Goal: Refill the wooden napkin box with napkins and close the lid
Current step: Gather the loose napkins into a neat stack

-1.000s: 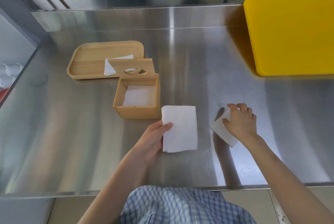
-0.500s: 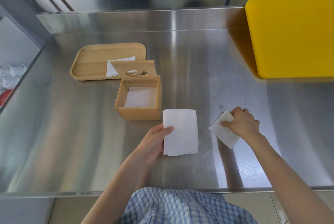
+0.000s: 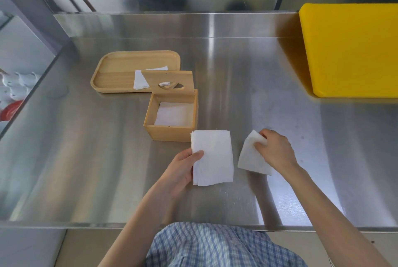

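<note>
Wooden napkin box (image 3: pixel 171 119) sits left of the counter's middle, lid (image 3: pixel 170 83) tipped up at its back edge, white napkins already lying inside. Your left hand (image 3: pixel 181 172) pinches the left edge of the napkin stack (image 3: pixel 212 157), which lies toward the front edge, just beside the box's front right corner. Your right hand (image 3: pixel 274 151) is closed on a single napkin (image 3: pixel 251 158). Lay that sheet squarely on the stack, align the edges, then lower everything flat into the box so the lid can shut. Around you: a brushed steel counter (image 3: pixel 258 77), a wooden tray (image 3: pixel 120 70) behind the box, a yellow board (image 3: pixel 349 49) at the back right corner.
</note>
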Tool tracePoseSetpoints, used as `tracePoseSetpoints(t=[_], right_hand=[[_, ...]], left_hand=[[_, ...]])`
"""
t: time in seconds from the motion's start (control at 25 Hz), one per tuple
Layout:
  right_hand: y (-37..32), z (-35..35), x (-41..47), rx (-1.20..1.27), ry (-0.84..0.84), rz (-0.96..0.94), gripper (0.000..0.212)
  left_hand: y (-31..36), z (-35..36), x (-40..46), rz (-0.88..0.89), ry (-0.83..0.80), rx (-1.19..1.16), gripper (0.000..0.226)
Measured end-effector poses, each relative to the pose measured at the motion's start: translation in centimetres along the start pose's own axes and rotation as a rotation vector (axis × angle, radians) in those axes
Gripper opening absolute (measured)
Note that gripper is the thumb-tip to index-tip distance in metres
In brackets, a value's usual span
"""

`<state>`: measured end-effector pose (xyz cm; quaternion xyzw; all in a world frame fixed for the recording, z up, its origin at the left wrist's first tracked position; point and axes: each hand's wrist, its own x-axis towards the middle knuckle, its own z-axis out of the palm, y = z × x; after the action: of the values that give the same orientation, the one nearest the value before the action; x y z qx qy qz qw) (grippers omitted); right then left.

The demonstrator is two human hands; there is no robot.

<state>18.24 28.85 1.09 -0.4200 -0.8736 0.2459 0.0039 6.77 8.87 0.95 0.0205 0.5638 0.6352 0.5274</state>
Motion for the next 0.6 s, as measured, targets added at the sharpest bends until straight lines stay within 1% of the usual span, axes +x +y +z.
tracePoseSetpoints(t=[0.12,0.24,0.36,0.44,0.52,0.6], right_hand=[[-1.4,-1.4,-0.4,0.133,-0.048,-0.114,0.013],[-3.0,-3.1,-0.8,0.182,-0.136,-0.207,0.012],[-4.1,-4.6,-0.8,0.183,-0.238,-0.255,0.023],[-4.8,-5.6,-0.8,0.191,-0.294,-0.285,0.024],[-5.8,-6.3,-0.9,0.231,-0.336,-0.319,0.019],[-7.1,-6.7,-1.1,0.288,-0.428,-0.353,0.013]], left_hand=[[0.1,-0.4,-0.3,-0.004,0.015,-0.021,0.022],[0.1,-1.2,-0.7,0.019,0.035,-0.013,0.022],[0.1,-2.3,-1.1,0.056,0.05,-0.013,0.018],[0.0,-2.9,-1.4,0.068,0.063,-0.03,0.017],[0.0,-3.3,-1.7,0.076,0.07,-0.036,0.018],[0.2,-3.3,-2.0,0.081,0.086,-0.024,0.02]])
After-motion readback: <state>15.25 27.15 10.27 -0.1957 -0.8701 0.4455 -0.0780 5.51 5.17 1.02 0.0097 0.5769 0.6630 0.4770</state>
